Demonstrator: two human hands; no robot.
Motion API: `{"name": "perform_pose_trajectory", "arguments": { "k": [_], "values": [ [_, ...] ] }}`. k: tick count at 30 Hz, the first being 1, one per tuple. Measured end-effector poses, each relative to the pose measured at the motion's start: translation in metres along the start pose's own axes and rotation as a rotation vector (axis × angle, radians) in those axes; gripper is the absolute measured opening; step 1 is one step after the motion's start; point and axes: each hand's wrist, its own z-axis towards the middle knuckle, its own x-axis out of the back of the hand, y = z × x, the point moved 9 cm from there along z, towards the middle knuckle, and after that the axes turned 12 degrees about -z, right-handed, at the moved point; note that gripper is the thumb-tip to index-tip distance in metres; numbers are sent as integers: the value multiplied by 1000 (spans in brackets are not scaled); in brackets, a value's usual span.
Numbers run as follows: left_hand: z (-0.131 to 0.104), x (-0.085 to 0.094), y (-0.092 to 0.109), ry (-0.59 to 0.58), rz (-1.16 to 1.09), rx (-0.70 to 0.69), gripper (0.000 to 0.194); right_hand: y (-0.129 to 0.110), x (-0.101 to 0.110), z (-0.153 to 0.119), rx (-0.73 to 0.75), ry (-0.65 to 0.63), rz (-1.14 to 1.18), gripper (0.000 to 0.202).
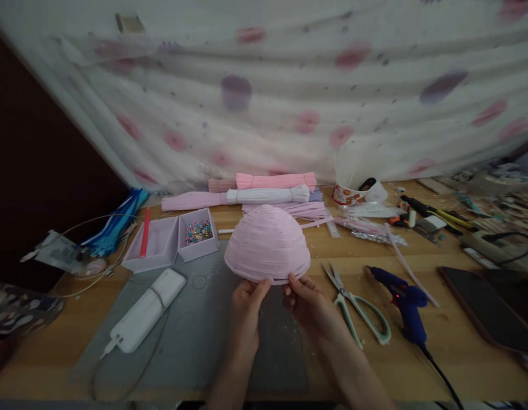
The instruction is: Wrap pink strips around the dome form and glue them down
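Head view: a pink dome (267, 245) of layered strips is held over the far part of the grey mat (196, 336).
Left hand (247, 293): pinches the dome's near rim between thumb and fingers.
Right hand (305, 293): grips the same rim, just beside the other.
Right of the dome: scissors (342, 292) lie with blades slightly apart; beyond them, a blue glue gun (407, 304).
Left of the dome: a white power bank (142, 316), a box (198, 252) of beads (198, 232).

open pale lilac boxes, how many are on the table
2: the left box, with a red stick, and the right box, holding beads. Both sit left of the pink dome; others could be hidden.
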Motion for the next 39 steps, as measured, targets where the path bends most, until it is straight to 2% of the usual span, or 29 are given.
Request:
{"name": "perform_pose_trajectory", "arguments": {
  "k": [4, 7, 11, 16, 18, 21, 25, 32, 35, 39],
  "values": [
    [4, 6, -7, 74, -4, 15, 23, 0, -3, -1, 14, -20, -17, 46],
    [7, 7, -13, 66, -20, 48, 23, 5, -4, 1, 31, -18, -21, 45],
    [7, 1, -22, 7, -63, 115, 26, 14, -3, 9, 67, -17, -14, 48],
    [0, -13, -38, -130, -94, 185, 41, 23, 3, 19, 72, -25, 3, 50],
    [-2, -12, -42, -169, -93, 172, 48, 25, 7, 20, 56, -26, 3, 52],
    [-4, 0, -45, -196, -76, 163, 46, 25, 14, 17, 42, -2, 14, 52],
    [-8, 11, -40, -271, -103, 153, 47, 18, 20, 8, 45, 52, 55, 51],
    [-24, 10, -28, -457, -221, 217, 46, 21, 25, 6, 83, 155, 124, 41],
    [-37, 18, -17, -528, -322, 218, 41, 28, 17, 9, 72, 128, 123, 35],
    [-63, 29, 0, -713, -455, 193, 37, 36, 0, 8, 37, 40, 73, 13]
  ]
}}
